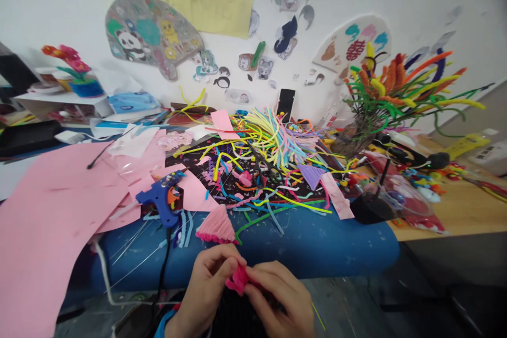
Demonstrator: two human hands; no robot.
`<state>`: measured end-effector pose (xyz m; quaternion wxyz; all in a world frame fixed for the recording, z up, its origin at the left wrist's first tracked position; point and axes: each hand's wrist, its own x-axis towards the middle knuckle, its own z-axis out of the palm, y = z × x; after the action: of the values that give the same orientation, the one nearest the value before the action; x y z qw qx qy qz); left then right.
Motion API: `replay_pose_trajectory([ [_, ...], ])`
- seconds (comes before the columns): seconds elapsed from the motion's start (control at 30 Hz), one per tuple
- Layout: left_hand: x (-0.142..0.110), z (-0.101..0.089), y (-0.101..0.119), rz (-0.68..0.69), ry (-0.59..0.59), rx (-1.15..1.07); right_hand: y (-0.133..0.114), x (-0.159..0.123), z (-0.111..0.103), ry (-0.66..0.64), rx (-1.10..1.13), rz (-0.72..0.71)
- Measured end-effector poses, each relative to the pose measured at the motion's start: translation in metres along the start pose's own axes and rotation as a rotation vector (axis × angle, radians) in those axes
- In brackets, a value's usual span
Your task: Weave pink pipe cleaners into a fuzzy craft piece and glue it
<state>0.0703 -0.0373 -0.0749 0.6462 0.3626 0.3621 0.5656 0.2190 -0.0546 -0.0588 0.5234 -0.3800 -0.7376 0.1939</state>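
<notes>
Right up close, we have both hands over the front edge of the tabletop [336, 248], and between them sits a bright pink piece [238, 279], small and crumpled. We see the left hand [208, 290] on it from the left, thumb and forefinger pinched together on its upper part. The right hand [281, 296] comes in from the other side, its fingers closed on the right edge with the thumb below, so the piece shows in the narrow gap between the two sets of fingertips, its lower left end poking free.

Just beyond the hands, we find a pink fan-shaped piece [217, 224] lying on the blue cover, its darker ruffled edge toward us. To its left lies a blue glue gun [162, 200], and farther left spread large pink sheets [51, 211].

Moving deeper, it's a tangle: pipe cleaners [269, 137] in yellow, blue and pink heaped over a dark surface, with a purple fan-shaped piece [310, 175] at their right and a black pot [372, 210] beyond that.

At the back, we spot a phone [285, 103] propped upright, a bushy colourful bouquet [396, 84] on the right, and a decorated fan [150, 34] on the wall.
</notes>
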Motion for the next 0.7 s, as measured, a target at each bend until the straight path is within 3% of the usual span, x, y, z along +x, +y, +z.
replay_pose_trajectory([
  [0.23, 0.002, 0.007, -0.001, -0.051, -0.051, -0.129, 0.003, 0.000, 0.003, 0.045, -0.054, -0.066],
  [0.37, -0.002, 0.008, -0.003, -0.078, -0.011, -0.166, 0.004, -0.004, 0.004, 0.099, -0.054, -0.008],
  [0.53, -0.006, 0.008, -0.011, -0.012, -0.029, -0.139, 0.006, -0.009, 0.007, 0.235, -0.021, 0.080],
  [0.7, 0.000, 0.016, -0.011, -0.088, 0.037, -0.082, 0.005, -0.006, 0.007, 0.179, 0.036, 0.151],
])
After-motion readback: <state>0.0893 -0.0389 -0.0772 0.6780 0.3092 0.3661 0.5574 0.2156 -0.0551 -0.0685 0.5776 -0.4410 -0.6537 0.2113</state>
